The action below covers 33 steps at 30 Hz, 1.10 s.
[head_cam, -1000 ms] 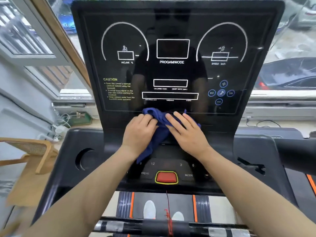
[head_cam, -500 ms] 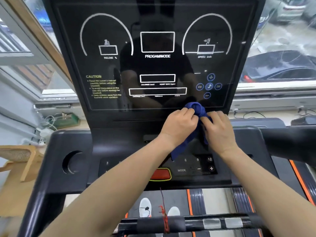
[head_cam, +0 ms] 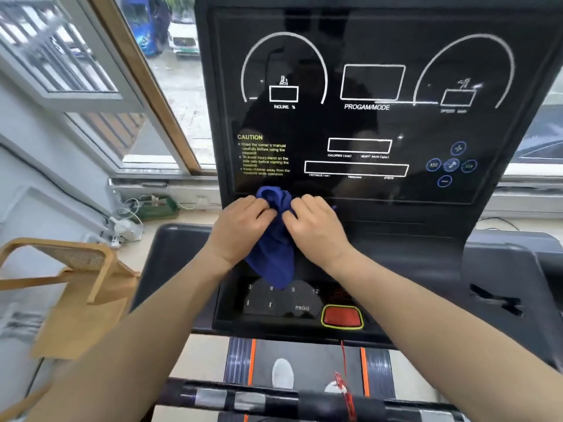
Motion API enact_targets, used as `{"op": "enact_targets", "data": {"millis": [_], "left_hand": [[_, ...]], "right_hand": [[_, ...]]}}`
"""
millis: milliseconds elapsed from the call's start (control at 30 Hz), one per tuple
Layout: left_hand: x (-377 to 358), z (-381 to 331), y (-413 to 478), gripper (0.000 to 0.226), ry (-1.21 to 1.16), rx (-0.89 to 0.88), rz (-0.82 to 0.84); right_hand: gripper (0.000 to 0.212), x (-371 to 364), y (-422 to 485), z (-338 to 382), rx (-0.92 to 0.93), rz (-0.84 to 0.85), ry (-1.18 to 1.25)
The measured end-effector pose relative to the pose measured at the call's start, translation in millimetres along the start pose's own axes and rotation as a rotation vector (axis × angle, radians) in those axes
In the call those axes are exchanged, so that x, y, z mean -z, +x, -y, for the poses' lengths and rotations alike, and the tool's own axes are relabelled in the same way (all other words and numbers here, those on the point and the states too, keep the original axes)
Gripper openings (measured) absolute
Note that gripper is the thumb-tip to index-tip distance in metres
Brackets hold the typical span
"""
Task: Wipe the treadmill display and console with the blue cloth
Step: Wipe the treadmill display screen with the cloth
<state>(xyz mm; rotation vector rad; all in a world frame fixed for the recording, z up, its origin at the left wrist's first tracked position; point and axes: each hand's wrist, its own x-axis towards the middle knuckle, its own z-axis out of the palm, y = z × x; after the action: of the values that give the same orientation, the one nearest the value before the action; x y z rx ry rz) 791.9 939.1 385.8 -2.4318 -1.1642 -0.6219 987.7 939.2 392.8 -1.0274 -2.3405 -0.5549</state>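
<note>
The glossy black treadmill display (head_cam: pixel 365 123) fills the upper middle, with white dial outlines and yellow caution text. Below it lies the console (head_cam: pixel 286 300) with number keys and a red stop button (head_cam: pixel 341 317). A bunched blue cloth (head_cam: pixel 274 239) presses against the display's lower left edge and hangs down over the console. My left hand (head_cam: pixel 240 229) grips the cloth from the left. My right hand (head_cam: pixel 316 229) grips it from the right. The two hands sit side by side, almost touching.
A wooden chair (head_cam: pixel 76 269) stands to the left of the treadmill. Cables and a plug strip (head_cam: pixel 125 226) lie under the window sill. A front handlebar (head_cam: pixel 274 400) crosses the bottom, with a red safety cord (head_cam: pixel 345 382) hanging over it. My shoes show on the belt (head_cam: pixel 307 360).
Both hands and the cloth have slid from the display's lower right edge to its lower left edge. The view has shifted so the display now sits further right.
</note>
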Motion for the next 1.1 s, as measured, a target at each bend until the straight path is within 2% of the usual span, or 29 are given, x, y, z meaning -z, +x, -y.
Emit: {"op": "enact_targets", "data": {"millis": [100, 300, 533, 700, 800, 900, 1000, 1100], "left_hand": [[5.4, 11.4, -12.8, 0.017, 0.015, 0.03, 0.021], [13.4, -3.7, -16.0, 0.016, 0.017, 0.235, -0.012], [-7.3, -67.3, 48.6, 0.009, -0.042, 0.081, 0.056], [-32.0, -115.7, 84.3, 0.007, -0.154, 0.044, -0.011], [-44.5, -148.5, 103.5, 0.014, -0.205, -0.105, -0.041], [-55.8, -181.3, 120.6, 0.026, -0.218, -0.233, -0.085], [-63.0, -200.2, 136.2, 0.036, -0.243, -0.283, -0.076], [-65.6, -201.7, 145.9, 0.031, -0.251, -0.313, -0.022]], "right_hand": [[0.019, -5.6, 15.5, 19.1, 0.003, 0.013, -0.009], [0.022, 3.8, 9.2, 10.1, 0.029, 0.034, -0.056], [0.016, 27.1, -53.5, -63.8, -0.058, 0.042, -0.145], [0.006, 51.2, -106.1, -113.0, -0.153, 0.081, -0.157], [0.001, 71.7, -132.6, -128.8, -0.306, 0.051, -0.201], [0.009, 83.5, -158.1, -140.9, -0.489, 0.093, -0.213], [0.021, 90.4, -168.3, -149.2, -0.734, 0.119, -0.033], [0.029, 82.2, -161.6, -141.6, -0.887, 0.021, 0.092]]}}
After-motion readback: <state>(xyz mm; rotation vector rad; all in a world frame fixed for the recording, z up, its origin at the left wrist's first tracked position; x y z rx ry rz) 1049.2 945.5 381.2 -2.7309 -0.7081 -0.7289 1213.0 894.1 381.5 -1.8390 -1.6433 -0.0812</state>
